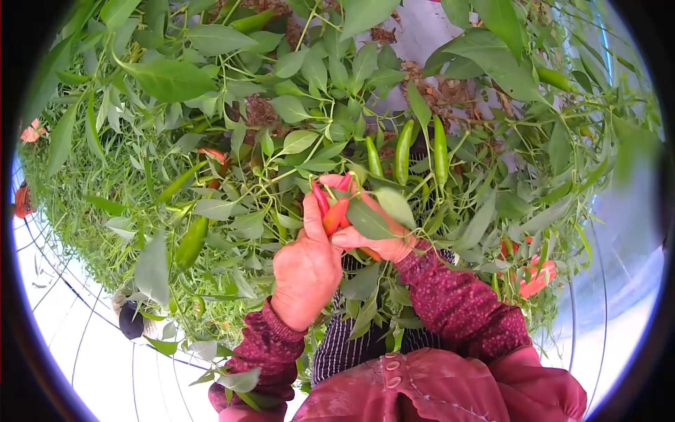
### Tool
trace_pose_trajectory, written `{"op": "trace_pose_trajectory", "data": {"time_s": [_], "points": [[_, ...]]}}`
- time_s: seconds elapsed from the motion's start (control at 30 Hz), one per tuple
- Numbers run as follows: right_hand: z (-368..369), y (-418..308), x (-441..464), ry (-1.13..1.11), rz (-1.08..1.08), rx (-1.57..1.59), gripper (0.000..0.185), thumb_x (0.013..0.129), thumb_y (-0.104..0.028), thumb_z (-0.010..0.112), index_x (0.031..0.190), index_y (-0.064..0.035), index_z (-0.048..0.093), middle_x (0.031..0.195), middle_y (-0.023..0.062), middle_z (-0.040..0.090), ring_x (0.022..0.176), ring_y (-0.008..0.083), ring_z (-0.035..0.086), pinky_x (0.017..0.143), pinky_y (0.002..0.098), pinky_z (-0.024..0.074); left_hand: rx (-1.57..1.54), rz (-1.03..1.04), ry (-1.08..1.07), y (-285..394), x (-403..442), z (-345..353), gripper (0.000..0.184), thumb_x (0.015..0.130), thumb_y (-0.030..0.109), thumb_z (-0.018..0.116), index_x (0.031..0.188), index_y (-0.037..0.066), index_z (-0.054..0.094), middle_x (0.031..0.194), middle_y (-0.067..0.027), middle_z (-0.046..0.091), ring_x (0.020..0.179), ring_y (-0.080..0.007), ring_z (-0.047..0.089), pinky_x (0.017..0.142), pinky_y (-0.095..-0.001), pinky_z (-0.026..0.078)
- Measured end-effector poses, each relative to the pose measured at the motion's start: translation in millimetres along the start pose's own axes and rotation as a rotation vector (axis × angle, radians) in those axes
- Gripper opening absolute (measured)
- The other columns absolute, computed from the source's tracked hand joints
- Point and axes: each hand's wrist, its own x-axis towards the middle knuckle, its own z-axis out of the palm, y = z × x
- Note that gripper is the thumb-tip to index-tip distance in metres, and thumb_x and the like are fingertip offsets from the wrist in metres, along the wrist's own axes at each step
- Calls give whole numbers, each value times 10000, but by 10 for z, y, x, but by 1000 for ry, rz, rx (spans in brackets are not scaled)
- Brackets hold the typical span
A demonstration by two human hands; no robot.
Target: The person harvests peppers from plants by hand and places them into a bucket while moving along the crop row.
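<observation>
Maroon jacket front (pixel 436 387), buttoned, is framed below dense green foliage (pixel 292 109). At mid-view, one slim red pepper (pixel 320 199) is tilted, its long axis running from upper left to lower right, while an orange-red pepper (pixel 336 216) is slanted the opposite way, upper end toward the right. By the partly curled right hand (pixel 395 246) (half covered by a leaf (pixel 369 219)) the orange-red pepper is held, thumb below. On the left hand (pixel 306 271), the index finger is extended beside the red pepper; whether anything is gripped by its hidden fingers cannot be told. Beyond, three green peppers (pixel 403 152) are seen hanging, nearly upright.
</observation>
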Motion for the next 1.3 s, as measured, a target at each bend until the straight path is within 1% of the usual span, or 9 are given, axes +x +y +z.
{"op": "trace_pose_trajectory", "data": {"time_s": [0.33,0.43,0.5,0.6,0.7,0.83,0.93,1.03,1.3], "points": [[-34,-21,-57,78,127,32,649,796,-115,672,1351,-56,340,1223,75,486,1125,165,486,955,321,407,149,44,-271,70,-58,-97,848,851,354,609,1347,-172,166,709,-199,621,480,-310,588,434,-405,458],[38,-115,-82,83,220,48,646,769,-152,657,1331,-31,362,1173,90,528,1011,170,556,852,314,469,41,177,-140,-151,-40,-208,729,790,424,683,1258,-70,421,775,-150,642,492,-302,598,482,-364,485],[30,-105,-68,82,196,-11,525,773,-183,654,1224,-26,437,1000,87,597,821,148,601,727,275,478,-114,59,-177,-155,35,-350,578,772,367,718,1181,6,525,845,-141,651,584,-269,629,540,-327,500],[120,-150,-38,1,279,-212,290,783,-168,634,986,-46,467,689,40,566,558,136,546,488,249,367,-117,284,278,-158,216,-419,460,734,120,742,1153,30,573,1012,-155,619,771,-236,627,607,-302,508],[126,-133,-67,-50,329,-285,252,780,-154,626,944,-52,464,638,33,540,561,137,545,605,262,452,-40,305,300,-108,303,-236,323,724,42,714,1039,39,641,960,-141,615,768,-274,634,696,-335,526],[149,-103,-97,-54,289,-221,234,768,-130,617,931,-54,468,623,27,521,548,134,541,960,324,419,18,345,56,-248,404,-353,130,790,110,662,890,32,636,863,-124,631,769,-295,637,668,-343,523],[157,-211,-105,-51,399,-294,226,771,-108,625,953,-56,501,661,9,536,545,110,546,559,242,443,-71,317,53,-174,307,-308,136,819,157,636,882,41,602,850,-123,626,750,-298,625,637,-359,512],[80,-84,-97,-62,392,-276,246,771,-104,628,985,-53,521,697,15,548,547,106,550,447,228,350,-20,315,-42,-193,296,-345,168,842,185,616,944,55,584,811,-100,614,741,-286,620,614,-371,506],[111,-113,-59,-77,342,-96,444,740,-108,683,1126,-47,471,884,81,583,608,139,589,552,263,462,-265,256,-24,-252,358,-426,114,872,141,595,814,43,601,700,-92,596,615,-235,605,545,-317,485]]}}
